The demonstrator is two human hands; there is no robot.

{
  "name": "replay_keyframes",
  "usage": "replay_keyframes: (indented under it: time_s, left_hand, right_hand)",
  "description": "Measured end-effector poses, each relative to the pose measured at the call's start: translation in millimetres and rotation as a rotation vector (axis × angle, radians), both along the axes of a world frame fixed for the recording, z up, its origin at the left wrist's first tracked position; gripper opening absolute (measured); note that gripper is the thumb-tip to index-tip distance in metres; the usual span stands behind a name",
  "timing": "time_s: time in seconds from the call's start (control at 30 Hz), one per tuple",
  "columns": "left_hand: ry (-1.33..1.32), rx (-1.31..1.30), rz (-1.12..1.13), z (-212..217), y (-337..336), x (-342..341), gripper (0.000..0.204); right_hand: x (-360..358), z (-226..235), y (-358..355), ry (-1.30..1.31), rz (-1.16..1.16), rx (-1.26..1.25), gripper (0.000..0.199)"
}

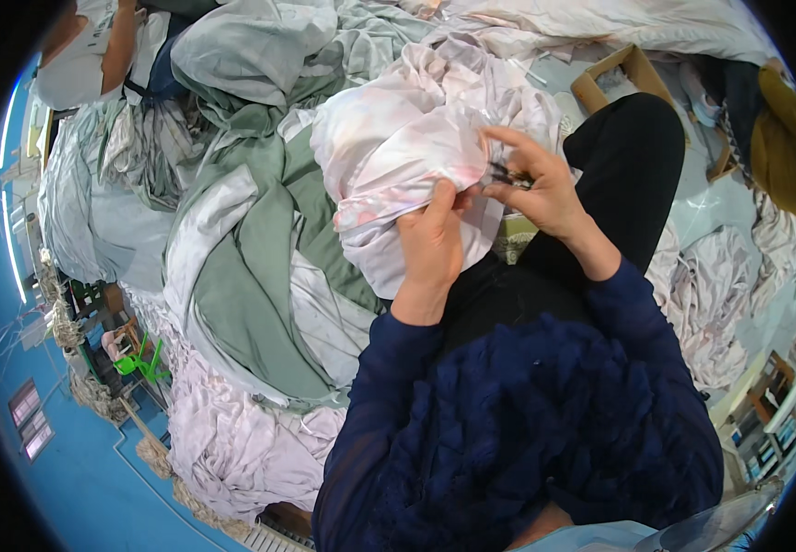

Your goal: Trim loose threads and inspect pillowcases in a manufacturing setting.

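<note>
A pale pink-and-white patterned cloth (398, 138) lies bunched over my lap. My left hand (433, 241) is closed on its folded edge, thumb on top and fingers mostly hidden underneath. Just to the right, my right hand (545, 189) grips a small dark tool (501, 175) that looks like thread snips. Its tips lie close to the cloth edge beside my left thumb. The fingers partly cover the tool, so whether its blades are apart cannot be made out.
Large heaps of green-and-white cloth (251, 267) spread to my left, with pale pink cloth (242, 442) below them. An open cardboard box (623, 78) stands at the far right, near more crumpled cloth (711, 294). Another person (94, 55) is at the far left.
</note>
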State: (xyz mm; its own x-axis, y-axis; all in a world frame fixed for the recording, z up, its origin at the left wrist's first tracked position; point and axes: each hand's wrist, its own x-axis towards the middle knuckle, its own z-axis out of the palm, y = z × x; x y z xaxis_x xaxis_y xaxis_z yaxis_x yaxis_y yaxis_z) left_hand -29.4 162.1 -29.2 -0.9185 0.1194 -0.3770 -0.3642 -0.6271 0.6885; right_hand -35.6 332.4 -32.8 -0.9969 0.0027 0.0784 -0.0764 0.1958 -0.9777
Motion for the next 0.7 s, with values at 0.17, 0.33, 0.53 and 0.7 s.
replay_keyframes:
  time_s: [0.17, 0.33, 0.53, 0.7]
  left_hand:
    - [0.251, -0.126, 0.131, 33, -42, 5, 0.016]
    - [0.329, 0.051, 0.271, 51, -119, 15, 0.026]
    - [0.281, 0.247, 0.381, 48, -172, 17, 0.025]
    - [0.143, 0.410, 0.390, 9, -212, 10, 0.030]
  right_hand:
    - [-36, -2, -9, 0.003, 0.523, -0.035, 0.022]
    - [-41, 6, -19, 0.239, 0.523, 0.263, 0.021]
    - [-4, -11, -39, 0.381, 0.448, 0.236, 0.021]
    - [35, -16, -61, 0.484, 0.335, 0.318, 0.035]
